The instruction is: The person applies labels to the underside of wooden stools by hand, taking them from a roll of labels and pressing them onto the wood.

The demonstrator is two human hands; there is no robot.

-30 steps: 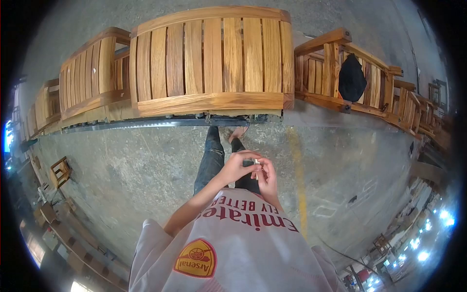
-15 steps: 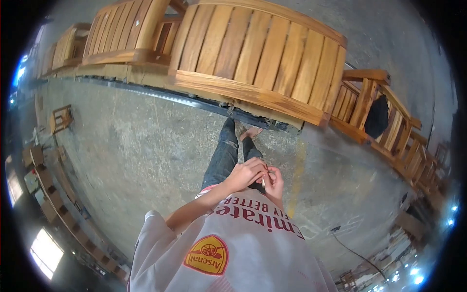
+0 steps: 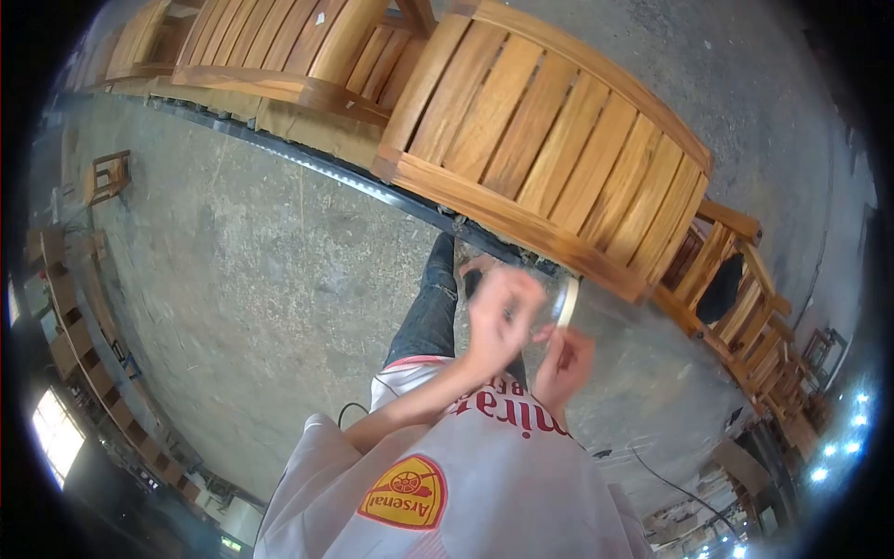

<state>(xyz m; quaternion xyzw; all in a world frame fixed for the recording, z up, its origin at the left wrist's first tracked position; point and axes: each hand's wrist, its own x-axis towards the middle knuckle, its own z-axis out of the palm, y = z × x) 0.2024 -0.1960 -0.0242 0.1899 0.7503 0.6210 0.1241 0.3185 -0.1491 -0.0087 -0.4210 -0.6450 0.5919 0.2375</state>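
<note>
My left hand [image 3: 503, 312] is raised in front of my body, its fingers bent and smeared by motion; whether anything is in them cannot be made out. Just to its right, my right hand [image 3: 565, 363] is closed, with its fingertips at the lower end of a pale roll of tape [image 3: 566, 303] seen nearly edge-on. The roll stands up from those fingers, near the front edge of a slatted wooden chair [image 3: 549, 140].
More wooden chairs [image 3: 270, 42] line up at left, and others [image 3: 745, 289] at right, one with a dark cloth [image 3: 722, 291] on it. A dark metal rail [image 3: 345, 182] runs below the row. A small wooden stool [image 3: 109, 177] stands on the concrete floor [image 3: 270, 270].
My hands, together at my waist before, have come apart and moved forward. The tape roll now shows clearly by my right hand. The chairs have shifted in view as my head turned.
</note>
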